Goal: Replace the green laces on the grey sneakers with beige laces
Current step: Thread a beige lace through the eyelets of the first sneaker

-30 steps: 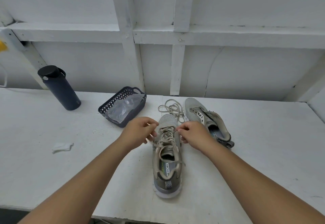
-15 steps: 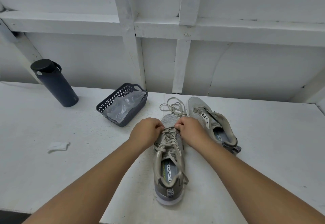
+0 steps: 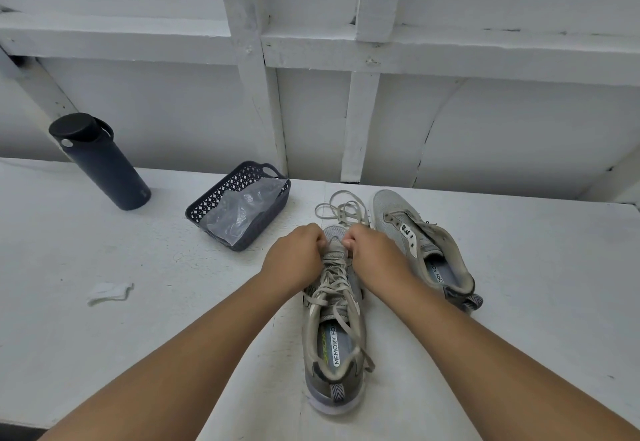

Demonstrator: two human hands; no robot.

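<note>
The dark basket [image 3: 266, 212] at far left holds crumpled clear plastic [image 3: 242, 213]. Before me the laced sneaker [image 3: 334, 329] points its toe away; my left hand [image 3: 294, 260] and right hand [image 3: 375, 255] pinch its beige lace [image 3: 329, 284] near the toe.

On my white table [image 3: 104, 354] stand a dark bottle [image 3: 104, 166], a dark basket [image 3: 221, 205] holding a clear plastic bag [image 3: 242, 212], and a crumpled white scrap [image 3: 109, 292].

grey sneakers [image 3: 334, 322], beige laces [image 3: 341, 210], navy basket [image 3: 221, 205]
</note>
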